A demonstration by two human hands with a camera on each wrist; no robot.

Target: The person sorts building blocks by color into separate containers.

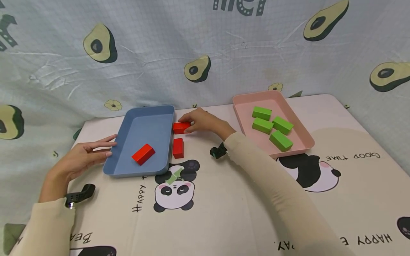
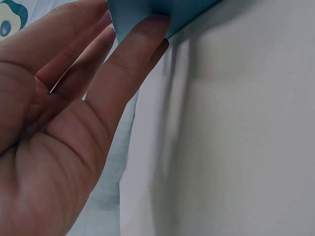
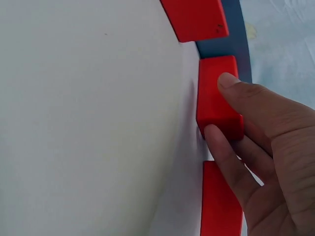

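My left hand rests against the left side of a blue tray, fingers fairly straight. In the left wrist view its fingertips touch the outer wall of the blue tray. Just outside the tray's right side, my right hand pinches a red block by one end. The right wrist view shows fingertips on the red block. A second red block lies nearer the front, beside the tray. Another red block lies inside it. Below the pinched one, the right wrist view has a further red block.
A pink tray at the back right holds several green blocks. The table has a pale cloth printed with pandas and words. Behind it hangs a curtain with avocado prints. Each wrist wears a black device.
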